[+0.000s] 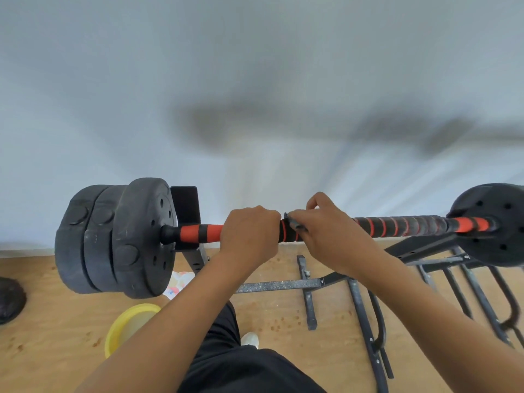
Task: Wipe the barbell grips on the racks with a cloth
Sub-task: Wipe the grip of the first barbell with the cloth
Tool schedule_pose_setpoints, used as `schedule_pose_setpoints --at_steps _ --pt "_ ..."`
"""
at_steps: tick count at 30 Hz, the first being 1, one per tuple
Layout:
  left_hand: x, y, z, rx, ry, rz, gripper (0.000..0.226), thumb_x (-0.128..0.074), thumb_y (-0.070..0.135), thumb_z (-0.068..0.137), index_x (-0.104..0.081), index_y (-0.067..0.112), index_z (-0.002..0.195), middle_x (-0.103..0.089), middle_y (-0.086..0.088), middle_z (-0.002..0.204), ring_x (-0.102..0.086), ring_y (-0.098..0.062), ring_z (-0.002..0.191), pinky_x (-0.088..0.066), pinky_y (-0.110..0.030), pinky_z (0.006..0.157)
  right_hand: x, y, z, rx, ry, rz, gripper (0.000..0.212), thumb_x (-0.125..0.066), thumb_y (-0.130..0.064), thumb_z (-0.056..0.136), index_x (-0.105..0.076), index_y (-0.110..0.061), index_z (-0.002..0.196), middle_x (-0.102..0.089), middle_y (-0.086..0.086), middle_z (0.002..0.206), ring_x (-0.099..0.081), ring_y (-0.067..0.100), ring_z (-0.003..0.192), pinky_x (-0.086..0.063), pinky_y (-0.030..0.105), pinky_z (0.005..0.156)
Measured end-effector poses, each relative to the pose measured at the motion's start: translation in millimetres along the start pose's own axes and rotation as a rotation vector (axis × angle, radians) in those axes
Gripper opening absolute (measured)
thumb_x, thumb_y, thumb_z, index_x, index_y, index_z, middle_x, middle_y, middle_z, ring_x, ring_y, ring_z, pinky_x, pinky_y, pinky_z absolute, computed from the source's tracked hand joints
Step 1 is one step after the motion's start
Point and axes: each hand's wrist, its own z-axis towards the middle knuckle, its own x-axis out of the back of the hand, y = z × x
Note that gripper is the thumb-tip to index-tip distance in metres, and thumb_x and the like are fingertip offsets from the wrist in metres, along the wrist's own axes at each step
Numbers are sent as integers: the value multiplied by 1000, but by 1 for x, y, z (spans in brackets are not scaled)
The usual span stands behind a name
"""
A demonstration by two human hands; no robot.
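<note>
A barbell with an orange-and-black banded grip lies across a black rack, with black weight plates at the left end and more at the right end. My left hand is curled round the bar left of centre. Right beside it, my right hand holds a small dark grey cloth wrapped against the grip; only a scrap of the cloth shows between my fingers.
Under the bar the black rack frame spreads over a wooden floor. A yellow bowl stands at the lower left, a patterned rag lies near the plates, and a dark round object is at the left edge. A white wall is behind.
</note>
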Motion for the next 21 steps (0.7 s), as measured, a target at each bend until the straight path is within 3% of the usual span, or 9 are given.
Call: schedule_pose_setpoints --at_steps 2,4,7,9,11,14,17,21 --pt "2 0 2 12 -23 -5 10 -60 21 90 -52 27 88 -44 6 67 -54 -21 64 -38 -31 62 1 -5 -9 73 12 -79 21 -57 -8 97 -65 -18 113 -60 -5 96 -44 6 99 -32 12 56" --pt "3 0 3 12 -36 -17 11 -61 23 90 -52 28 87 -46 7 67 -56 -21 65 -39 -31 63 9 -6 -17 99 -37 -75 32 -58 -7 95 -62 -20 124 -61 -6 105 -47 4 108 -35 13 59" --pt "1 -1 3 -1 -14 -26 12 -62 26 90 -50 27 89 -46 7 67 -55 -20 64 -40 -32 62 27 3 -16 22 -32 5 33 -56 -19 102 -60 -29 133 -51 -2 117 -43 -9 80 -47 19 69" --pt "-1 -2 2 -23 54 -45 15 -63 31 90 -50 25 93 -46 8 70 -53 -19 65 -39 -32 62 32 13 -5 -22 35 11 26 -55 -24 103 -63 -29 127 -50 -1 110 -44 -3 78 -45 18 70" --pt "-7 1 -2 -77 170 18 24 -68 37 87 -52 21 96 -50 6 75 -48 -19 66 -35 -33 64 28 15 6 -24 67 5 17 -52 -26 104 -65 -25 114 -52 -3 98 -48 7 95 -45 19 69" --pt "-21 9 -10 -103 243 80 29 -78 31 80 -52 18 84 -50 1 68 -43 -19 59 -30 -34 59 12 5 11 -54 -67 41 22 -43 -29 105 -62 -23 95 -53 -2 88 -48 12 101 -51 29 75" --pt "-17 12 -3 -36 190 176 30 -71 19 84 -41 21 78 -40 4 61 -40 -18 53 -28 -32 54 -1 1 4 -100 -16 100 22 -42 -25 102 -59 -25 88 -50 -2 93 -50 12 94 -48 32 72" --pt "-2 10 9 -33 52 132 10 -55 22 97 -51 21 87 -38 5 64 -49 -20 61 -35 -32 60 -16 -1 -6 -39 126 21 16 -48 -13 97 -62 -20 98 -58 -7 94 -44 14 102 -43 31 76"
